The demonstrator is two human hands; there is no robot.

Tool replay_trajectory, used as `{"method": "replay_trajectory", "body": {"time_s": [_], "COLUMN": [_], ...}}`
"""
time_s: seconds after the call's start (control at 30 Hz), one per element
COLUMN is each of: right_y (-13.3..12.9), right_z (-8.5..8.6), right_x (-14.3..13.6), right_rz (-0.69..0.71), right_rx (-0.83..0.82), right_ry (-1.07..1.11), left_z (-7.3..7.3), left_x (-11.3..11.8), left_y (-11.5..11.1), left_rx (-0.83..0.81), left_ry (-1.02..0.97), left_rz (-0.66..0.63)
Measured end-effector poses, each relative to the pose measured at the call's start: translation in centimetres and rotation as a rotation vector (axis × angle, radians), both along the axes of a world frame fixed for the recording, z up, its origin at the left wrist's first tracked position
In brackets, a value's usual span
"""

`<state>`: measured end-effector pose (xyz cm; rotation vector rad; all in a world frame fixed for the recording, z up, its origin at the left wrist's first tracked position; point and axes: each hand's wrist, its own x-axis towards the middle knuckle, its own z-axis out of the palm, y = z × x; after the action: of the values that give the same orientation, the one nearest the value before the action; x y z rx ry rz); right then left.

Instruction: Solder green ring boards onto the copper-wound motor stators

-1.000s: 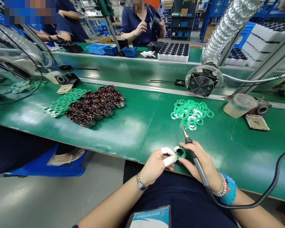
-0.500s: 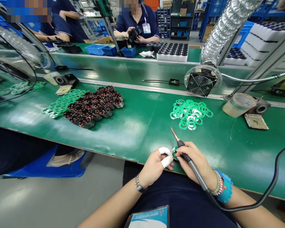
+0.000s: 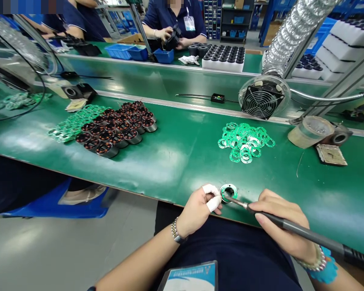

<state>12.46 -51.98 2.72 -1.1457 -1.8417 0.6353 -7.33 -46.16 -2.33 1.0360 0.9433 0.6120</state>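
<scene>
My left hand (image 3: 202,208), with white tape on its thumb and forefinger, pinches the left side of a motor stator topped by a green ring-shaped circuit board (image 3: 234,190). The part rests near the bench's front edge. My right hand (image 3: 283,224) is closed around the handle of a soldering iron (image 3: 269,219). The iron's metal tip points left and reaches the board ring, close to my left fingertips. Beyond my hands lies a loose pile of green ring boards (image 3: 245,139). Farther left stand rows of stators with copper windings (image 3: 118,127).
Stacked ring boards (image 3: 74,123) lie left of the stators. A fan (image 3: 261,101) with a foil duct stands behind the pile. At right are a plastic tub (image 3: 310,131) and a sponge tray (image 3: 331,154). A co-worker (image 3: 176,24) sits opposite, handling a black part.
My right hand has moved right and turned the soldering iron, so its tip now points left onto the ring board. My left hand keeps its pinch. The view has shifted slightly.
</scene>
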Motion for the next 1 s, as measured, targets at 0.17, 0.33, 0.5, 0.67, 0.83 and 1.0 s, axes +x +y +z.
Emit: {"method": "replay_trajectory", "body": {"time_s": [0.17,0.33,0.5,0.67,0.83,1.0], "right_y": [0.0,-0.1,-0.1,-0.1,-0.4,0.4], "right_z": [-0.2,-0.4,-0.5,-0.6,0.2,-0.2], "right_x": [-0.1,0.0,0.0,0.2,1.0,4.2], "right_rz": [0.028,0.026,0.024,0.036,0.003,-0.229], "right_rx": [-0.012,-0.019,-0.023,-0.011,0.020,0.054], "right_ry": [0.014,0.011,0.017,0.031,0.032,-0.014], "left_z": [-0.1,-0.3,-0.4,-0.3,-0.3,0.4], "left_x": [-0.1,-0.2,-0.2,-0.1,-0.1,0.1], "left_y": [0.0,0.0,0.0,0.0,0.0,-0.1], "left_rx": [-0.004,0.006,0.013,0.011,0.014,0.043], "left_ry": [0.006,0.031,0.023,0.037,0.055,0.092], "left_rz": [-0.004,-0.017,-0.019,-0.020,-0.024,-0.029]}}
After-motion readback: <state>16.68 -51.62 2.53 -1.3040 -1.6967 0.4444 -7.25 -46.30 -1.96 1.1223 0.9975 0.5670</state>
